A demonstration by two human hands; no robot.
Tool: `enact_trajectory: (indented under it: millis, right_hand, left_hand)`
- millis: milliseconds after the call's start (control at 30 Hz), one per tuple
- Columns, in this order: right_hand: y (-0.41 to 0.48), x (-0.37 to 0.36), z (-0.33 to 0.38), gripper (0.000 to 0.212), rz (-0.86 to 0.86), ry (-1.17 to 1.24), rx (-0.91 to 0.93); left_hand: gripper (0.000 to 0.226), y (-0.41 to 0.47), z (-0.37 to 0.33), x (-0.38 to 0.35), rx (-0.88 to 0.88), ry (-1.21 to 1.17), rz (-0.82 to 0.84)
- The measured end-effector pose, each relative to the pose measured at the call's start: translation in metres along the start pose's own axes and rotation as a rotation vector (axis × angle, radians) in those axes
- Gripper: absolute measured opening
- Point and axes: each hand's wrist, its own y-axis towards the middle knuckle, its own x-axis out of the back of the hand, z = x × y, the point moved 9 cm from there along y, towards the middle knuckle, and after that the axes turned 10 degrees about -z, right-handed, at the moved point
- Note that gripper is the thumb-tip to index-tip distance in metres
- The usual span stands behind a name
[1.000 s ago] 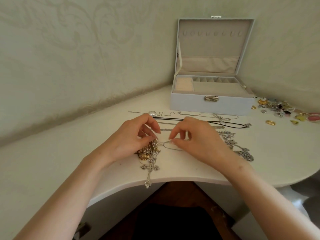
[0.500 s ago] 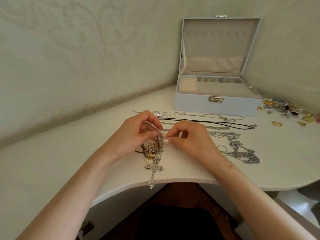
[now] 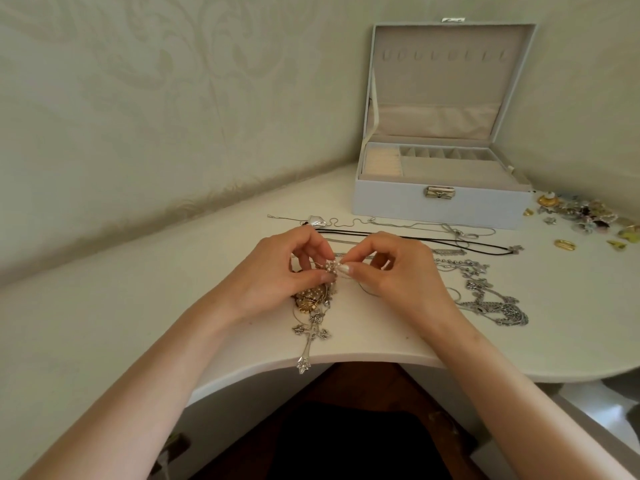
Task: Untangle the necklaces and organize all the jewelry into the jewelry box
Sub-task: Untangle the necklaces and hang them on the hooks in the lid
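**Hands close in on the knot**

Over the last second the two hands have drawn together. The right hand [image 3: 394, 271], which had been holding a loop of fine chain [image 3: 363, 289] out to the right, now has its thumb and forefinger pinched on that chain right against a small pearl cluster [image 3: 331, 266]. The left hand [image 3: 273, 277] pinches the cluster from the other side, its other fingers curled. I judge that the work has moved from spreading the strand to picking at one snag, so the untangling is unfinished.

The tangle [image 3: 311, 299] lies at the near edge of the table [image 3: 156, 306], under the left hand. It is a gold and pearl pendant knotted with chain, and a silver cross pendant [image 3: 310, 336] trails over the rim. Farther back a black cord necklace [image 3: 433, 240] lies straightened. The jewelry box [image 3: 440, 206] stands open at far right, and no jewelry shows in it.
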Motion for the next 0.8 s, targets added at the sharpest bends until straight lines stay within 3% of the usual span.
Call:
enact_trajectory:
  millis: [567, 800]
  right_hand:
    - [-0.007, 0.007, 0.009, 0.013, -0.051, 0.069, 0.064]
    - [-0.007, 0.005, 0.013, 0.026, -0.03, 0.077, 0.093]
  left_hand:
    - [0.012, 0.0, 0.0, 0.003, 0.008, 0.035, -0.009]
    - [0.009, -0.001, -0.001, 0.004, 0.012, 0.013, -0.016]
